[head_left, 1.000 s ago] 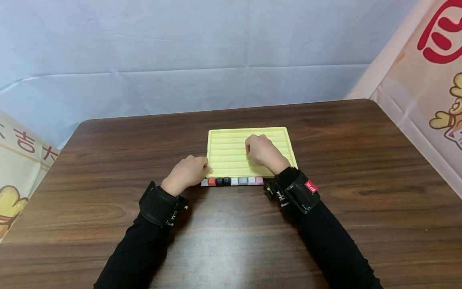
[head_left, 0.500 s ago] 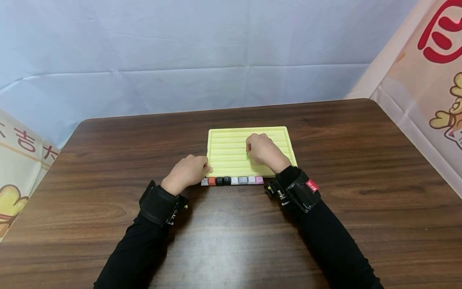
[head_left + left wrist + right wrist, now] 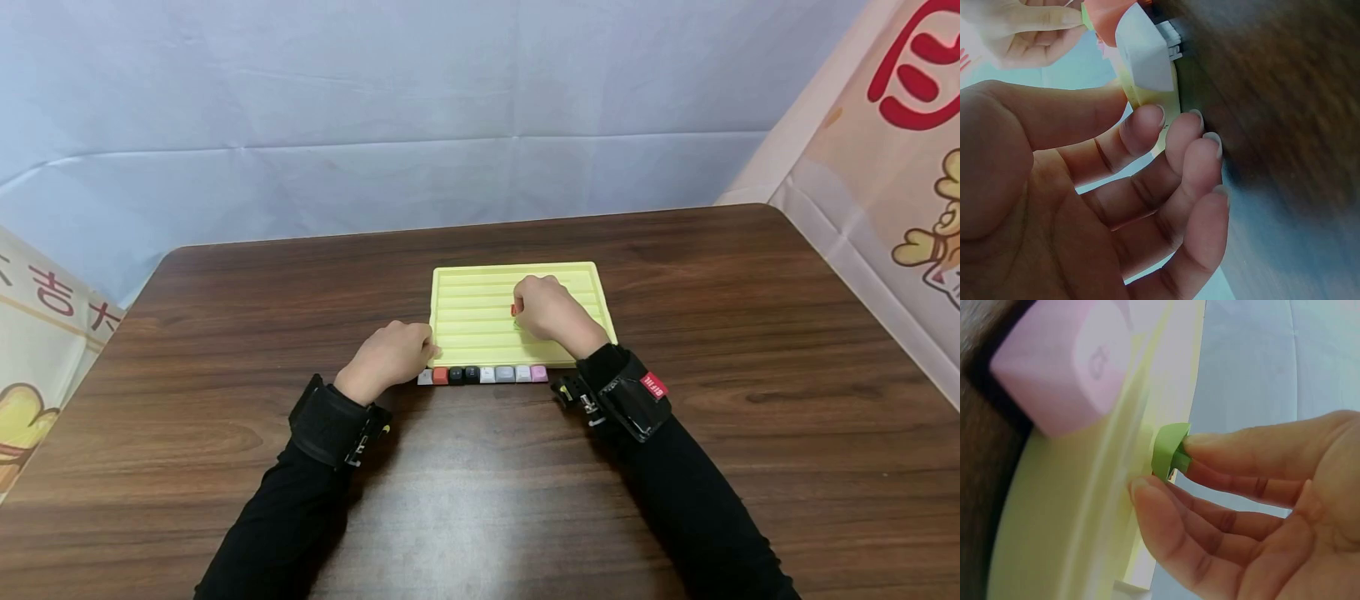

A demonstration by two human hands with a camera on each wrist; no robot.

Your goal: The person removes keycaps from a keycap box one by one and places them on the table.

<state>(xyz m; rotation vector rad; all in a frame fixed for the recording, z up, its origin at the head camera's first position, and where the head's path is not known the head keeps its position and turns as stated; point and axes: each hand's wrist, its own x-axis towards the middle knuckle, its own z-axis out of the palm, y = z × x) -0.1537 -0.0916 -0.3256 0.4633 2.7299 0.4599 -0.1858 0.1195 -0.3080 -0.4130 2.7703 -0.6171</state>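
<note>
A pale yellow ridged tray [image 3: 472,312] lies on the table. At its near left corner my left hand [image 3: 393,354] holds the edge; in the left wrist view, thumb and forefinger meet on the yellow rim, other fingers loosely bent. My right hand [image 3: 555,312] is over the tray's middle, pinching a green keycap [image 3: 1169,450] between thumb and fingertip, tilted and close to the tray surface. A small red patch [image 3: 513,310] shows beside the right fingertips; what it is cannot be made out. The hand hides part of the tray.
A row of keycaps lines the tray's near edge: a white one [image 3: 1144,50], an orange one [image 3: 440,376], black ones [image 3: 463,376], grey and white ones, and a pink one [image 3: 538,374] at the right end. The brown wooden table [image 3: 465,492] extends around.
My right hand has shifted slightly to the right over the tray, and a small red patch now shows by its fingertips. The left hand and the keycap row stay in place.
</note>
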